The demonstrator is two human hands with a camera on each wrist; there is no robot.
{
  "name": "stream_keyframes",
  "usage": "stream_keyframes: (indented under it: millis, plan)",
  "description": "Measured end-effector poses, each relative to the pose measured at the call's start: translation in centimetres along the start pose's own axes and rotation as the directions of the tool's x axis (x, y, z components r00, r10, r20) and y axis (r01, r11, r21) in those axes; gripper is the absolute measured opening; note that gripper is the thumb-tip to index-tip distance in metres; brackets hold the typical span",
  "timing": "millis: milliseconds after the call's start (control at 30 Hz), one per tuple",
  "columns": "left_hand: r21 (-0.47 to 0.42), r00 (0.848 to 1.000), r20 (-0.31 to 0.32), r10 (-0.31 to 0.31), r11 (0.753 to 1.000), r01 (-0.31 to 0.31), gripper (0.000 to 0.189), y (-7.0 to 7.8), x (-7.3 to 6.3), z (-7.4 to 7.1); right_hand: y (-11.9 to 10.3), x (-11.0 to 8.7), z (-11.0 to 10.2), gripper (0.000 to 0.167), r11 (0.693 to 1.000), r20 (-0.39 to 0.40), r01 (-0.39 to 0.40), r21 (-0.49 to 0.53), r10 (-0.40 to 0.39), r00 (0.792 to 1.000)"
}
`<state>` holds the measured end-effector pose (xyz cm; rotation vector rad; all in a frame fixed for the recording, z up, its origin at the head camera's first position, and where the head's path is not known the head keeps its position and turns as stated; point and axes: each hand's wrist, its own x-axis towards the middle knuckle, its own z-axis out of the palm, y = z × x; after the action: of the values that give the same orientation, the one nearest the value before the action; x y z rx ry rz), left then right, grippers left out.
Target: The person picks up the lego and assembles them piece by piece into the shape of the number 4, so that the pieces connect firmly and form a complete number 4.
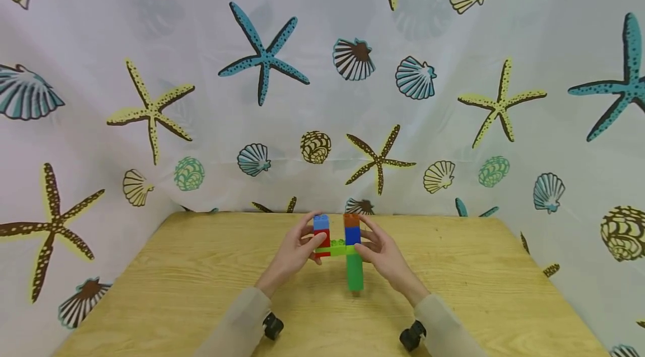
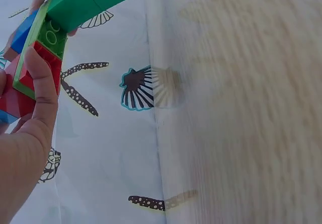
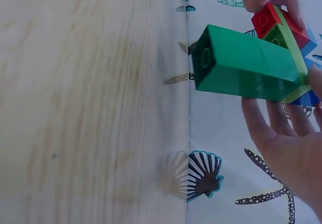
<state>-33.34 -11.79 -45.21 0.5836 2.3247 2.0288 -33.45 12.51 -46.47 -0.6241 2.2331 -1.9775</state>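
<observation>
Both hands hold one structure of toy building blocks up over the table. A flat lime green block bridges its two sides. On the left stand a red block and a light blue block, with more red below the bridge. On the right a brown block tops a dark blue block, and a column of green blocks hangs underneath. My left hand pinches the red side between thumb and fingers. My right hand grips the dark blue side, its thumb near the lime green block.
The wooden table spreads out below the hands. Behind it and at both sides hangs a white curtain printed with shells and starfish. A black wrist camera sits under the left sleeve, another camera under the right.
</observation>
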Motion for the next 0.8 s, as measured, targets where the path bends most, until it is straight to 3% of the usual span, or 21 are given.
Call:
stream_keyframes:
  millis: [167, 367, 633, 800]
  plan:
    - [-0.005, 1.0, -0.016, 0.004, 1.0, -0.004, 0.051, -0.7, 0.5, -0.2, 0.5, -0.1, -0.2, 0.072, 1.0, 0.054, -0.023, 0.015, 0.022, 0.998]
    - [-0.027, 1.0, -0.005, -0.013, 1.0, 0.013, 0.057, -1.1, 0.8, -0.1, 0.8, 0.0, -0.3, 0.075, 0.999, 0.037, -0.034, 0.021, 0.033, 0.999]
    - [0.124, 0.999, -0.018, -0.05, 0.991, 0.052, 0.062, -1.6, 1.3, 0.0, 1.2, -0.1, -0.4, 0.073, 0.991, 0.019, -0.124, 0.057, 0.123, 0.992]
    - [0.118, 0.995, -0.044, -0.089, 0.989, 0.094, 0.061, -2.1, 1.5, 0.1, 1.8, 0.1, -0.4, 0.071, 0.981, 0.013, -0.186, 0.064, 0.185, 0.983]
